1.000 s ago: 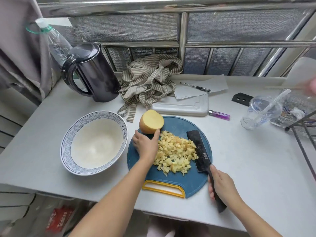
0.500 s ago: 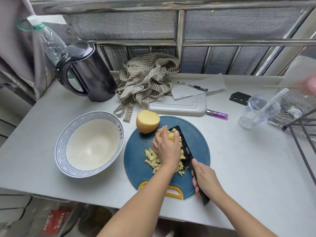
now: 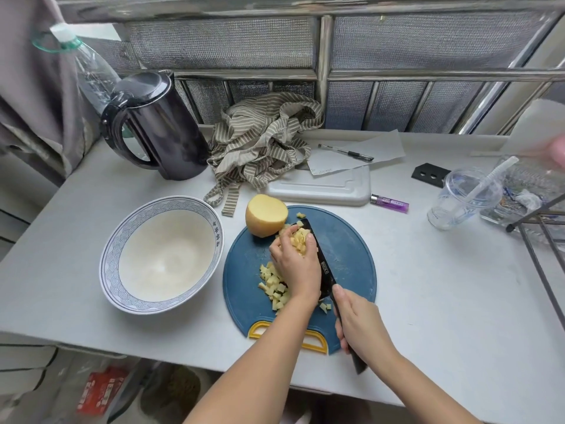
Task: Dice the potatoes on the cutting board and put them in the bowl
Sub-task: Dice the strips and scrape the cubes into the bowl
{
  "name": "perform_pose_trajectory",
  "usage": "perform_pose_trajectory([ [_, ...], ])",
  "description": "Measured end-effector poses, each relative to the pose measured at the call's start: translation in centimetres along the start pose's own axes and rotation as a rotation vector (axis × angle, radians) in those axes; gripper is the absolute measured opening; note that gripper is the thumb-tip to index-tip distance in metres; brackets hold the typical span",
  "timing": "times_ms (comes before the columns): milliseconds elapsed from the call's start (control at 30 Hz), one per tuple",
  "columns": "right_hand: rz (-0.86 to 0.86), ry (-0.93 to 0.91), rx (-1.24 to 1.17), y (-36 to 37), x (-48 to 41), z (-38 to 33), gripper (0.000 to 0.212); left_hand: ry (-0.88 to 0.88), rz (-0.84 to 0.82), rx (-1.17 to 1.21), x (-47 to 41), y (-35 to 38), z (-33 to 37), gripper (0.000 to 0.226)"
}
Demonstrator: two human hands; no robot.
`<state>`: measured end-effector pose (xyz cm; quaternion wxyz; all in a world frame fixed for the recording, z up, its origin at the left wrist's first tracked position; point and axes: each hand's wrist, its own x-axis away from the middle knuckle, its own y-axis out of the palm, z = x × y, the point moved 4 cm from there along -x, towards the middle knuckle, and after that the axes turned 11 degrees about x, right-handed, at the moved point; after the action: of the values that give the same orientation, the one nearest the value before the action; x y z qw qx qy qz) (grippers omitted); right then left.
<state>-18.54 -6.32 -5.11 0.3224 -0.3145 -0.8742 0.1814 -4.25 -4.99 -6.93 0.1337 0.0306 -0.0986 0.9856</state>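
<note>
Left grip (image 3: 295, 264) cups dice (image 3: 299, 237) against knife (image 3: 324, 269) — grey counter (image 3: 428, 286), mesh window (image 3: 220, 44).

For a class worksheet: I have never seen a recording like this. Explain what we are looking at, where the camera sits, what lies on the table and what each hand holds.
No machine here: a person works with bare hands, filmed by one camera worn on the head, looking down. The right hand grips a knife; the left hand cups potato dice against its blade. On the table lie a blue cutting board, a potato half, an empty bowl, a kettle and a striped cloth.
</note>
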Motion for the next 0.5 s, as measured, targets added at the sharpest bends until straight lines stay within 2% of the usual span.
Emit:
perform_pose_trajectory([
  [233, 0.039, -0.132, 0.028, -0.9, 1.1, -3.7, 0.052, 0.084, 0.032, 0.221, -0.6, -2.4, 4.2, 0.023],
  [500, -0.029, -0.411, 0.131, 3.8, -0.4, -13.7, 0.050, 0.241, 0.327, 0.277, -7.0, -12.8, 7.4, 0.026],
])
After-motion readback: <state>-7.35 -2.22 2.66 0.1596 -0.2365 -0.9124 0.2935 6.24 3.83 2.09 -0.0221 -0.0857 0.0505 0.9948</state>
